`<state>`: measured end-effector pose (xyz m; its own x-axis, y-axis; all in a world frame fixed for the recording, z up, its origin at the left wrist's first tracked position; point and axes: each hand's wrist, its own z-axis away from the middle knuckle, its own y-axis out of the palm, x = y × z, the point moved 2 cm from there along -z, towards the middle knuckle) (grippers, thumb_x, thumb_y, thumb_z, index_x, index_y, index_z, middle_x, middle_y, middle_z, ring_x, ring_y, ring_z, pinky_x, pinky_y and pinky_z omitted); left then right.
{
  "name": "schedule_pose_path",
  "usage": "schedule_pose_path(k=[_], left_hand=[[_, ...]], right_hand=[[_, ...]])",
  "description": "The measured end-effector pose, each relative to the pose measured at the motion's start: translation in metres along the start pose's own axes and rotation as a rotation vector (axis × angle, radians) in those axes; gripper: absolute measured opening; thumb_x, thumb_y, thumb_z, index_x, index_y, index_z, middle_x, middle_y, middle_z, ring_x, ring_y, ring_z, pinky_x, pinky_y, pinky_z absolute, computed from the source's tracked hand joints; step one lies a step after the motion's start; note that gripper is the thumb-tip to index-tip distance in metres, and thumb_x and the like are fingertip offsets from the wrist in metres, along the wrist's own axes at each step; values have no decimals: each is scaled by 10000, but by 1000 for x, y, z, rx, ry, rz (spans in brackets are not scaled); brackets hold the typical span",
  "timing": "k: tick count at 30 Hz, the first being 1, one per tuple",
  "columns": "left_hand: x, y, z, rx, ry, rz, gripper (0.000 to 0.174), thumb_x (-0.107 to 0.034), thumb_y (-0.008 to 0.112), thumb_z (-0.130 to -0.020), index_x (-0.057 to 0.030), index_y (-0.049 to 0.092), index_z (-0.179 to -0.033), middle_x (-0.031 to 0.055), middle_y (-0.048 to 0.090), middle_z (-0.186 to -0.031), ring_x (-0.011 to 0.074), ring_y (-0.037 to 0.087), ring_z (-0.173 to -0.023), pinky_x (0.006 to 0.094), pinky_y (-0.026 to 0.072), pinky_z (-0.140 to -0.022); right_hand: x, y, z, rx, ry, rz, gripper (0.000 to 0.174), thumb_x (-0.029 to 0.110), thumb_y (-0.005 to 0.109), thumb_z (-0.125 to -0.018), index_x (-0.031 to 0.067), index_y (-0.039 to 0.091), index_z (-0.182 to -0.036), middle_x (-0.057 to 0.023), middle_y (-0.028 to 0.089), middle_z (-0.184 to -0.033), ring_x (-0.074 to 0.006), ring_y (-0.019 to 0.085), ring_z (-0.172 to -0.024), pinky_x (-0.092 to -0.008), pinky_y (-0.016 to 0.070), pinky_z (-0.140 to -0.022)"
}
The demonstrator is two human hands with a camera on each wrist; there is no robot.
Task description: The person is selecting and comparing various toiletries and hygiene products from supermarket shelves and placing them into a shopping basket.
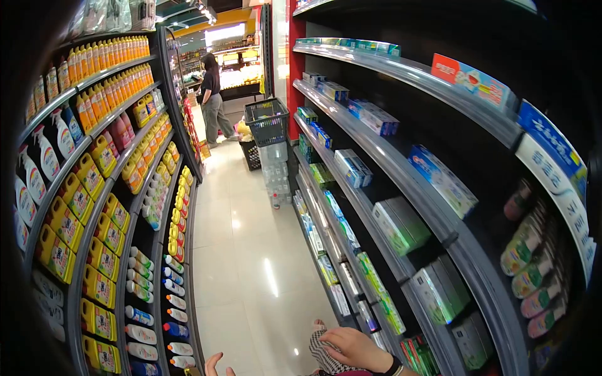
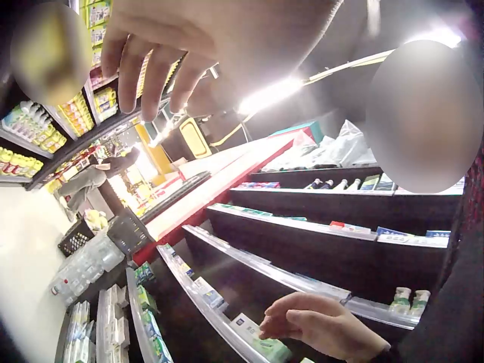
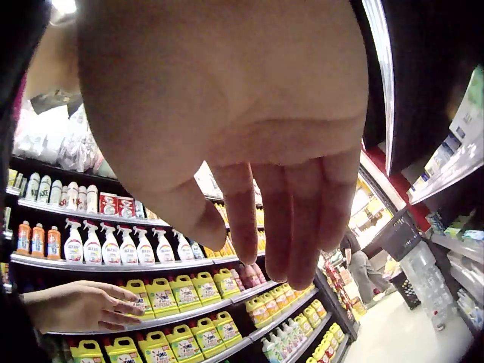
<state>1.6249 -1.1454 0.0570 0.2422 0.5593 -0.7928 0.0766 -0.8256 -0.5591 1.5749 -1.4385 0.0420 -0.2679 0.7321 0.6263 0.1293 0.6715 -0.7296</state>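
Note:
At the bottom of the head view, the right hand (image 1: 354,348) hangs above a checked trouser leg, its fingers loosely bent and holding nothing. Only the fingertips of the left hand (image 1: 219,365) show at the lower edge. In the left wrist view the left hand (image 2: 219,38) has relaxed, slightly spread fingers, and the right hand (image 2: 321,325) is in the air in front of boxes (image 2: 257,339). The right wrist view shows the right hand (image 3: 234,113) with loosely extended fingers; the left hand (image 3: 79,306) appears near yellow jugs (image 3: 185,293). Neither hand holds anything.
Shelves of yellow jugs (image 1: 100,287) and bottles line the left side; shelves with toothpaste-like boxes (image 1: 442,178) line the right. A tiled aisle (image 1: 241,250) runs between them. Ahead are a dark basket (image 1: 266,122) on stacked bottle packs (image 1: 274,172) and a person (image 1: 213,94) in dark top.

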Motion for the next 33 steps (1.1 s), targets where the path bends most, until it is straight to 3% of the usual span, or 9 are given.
schedule_pose_path(k=[5, 8, 11, 15, 26, 33], left_hand=[[-19, 56, -82, -3, 29, -9, 315, -73, 493, -895, 15, 509, -1197, 165, 550, -1178, 303, 492, -1141, 392, 341, -1004], [-62, 92, -153, 51, 106, -23, 316, -83, 497, -895, 6, 512, -1197, 172, 552, -1171, 318, 495, -1135, 399, 348, -998], [-95, 127, -217, 218, 237, -40, 315, -86, 514, -883, -3, 515, -1187, 188, 542, -1165, 344, 487, -1138, 401, 356, -992], [-92, 168, -282, 252, 289, -21, 322, -76, 516, -879, -4, 506, -1193, 187, 531, -1172, 340, 482, -1140, 398, 356, -992], [-6, 202, -432, 152, 148, -42, 326, -68, 504, -881, -5, 494, -1200, 193, 512, -1177, 355, 463, -1139, 411, 347, -991], [70, 194, -605, 118, 172, -68, 325, -91, 501, -886, -2, 494, -1198, 200, 505, -1184, 371, 457, -1133, 422, 349, -984]], right_hand=[[-60, -23, -64, -43, -13, -40, 202, 141, 587, -824, 37, 580, -997, -101, 584, -920, -275, 589, -869, -367, 470, -769], [-94, -51, -112, -104, -11, -16, 206, 141, 592, -822, 38, 584, -1000, -107, 593, -928, -283, 592, -872, -371, 473, -770], [-124, -75, -155, -206, 5, -23, 211, 141, 598, -820, 40, 587, -1004, -115, 602, -929, -293, 593, -876, -376, 473, -774], [-167, -89, -207, -240, 31, -36, 207, 140, 601, -820, 44, 588, -1003, -125, 605, -916, -306, 592, -877, -385, 472, -778], [-235, -55, -378, -61, 68, -37, 206, 146, 594, -832, 42, 578, -1010, -118, 602, -932, -303, 588, -883, -375, 467, -776], [-256, -18, -557, -37, 57, 36, 213, 161, 589, -842, 45, 575, -1021, -112, 601, -934, -294, 586, -888, -374, 460, -793]])
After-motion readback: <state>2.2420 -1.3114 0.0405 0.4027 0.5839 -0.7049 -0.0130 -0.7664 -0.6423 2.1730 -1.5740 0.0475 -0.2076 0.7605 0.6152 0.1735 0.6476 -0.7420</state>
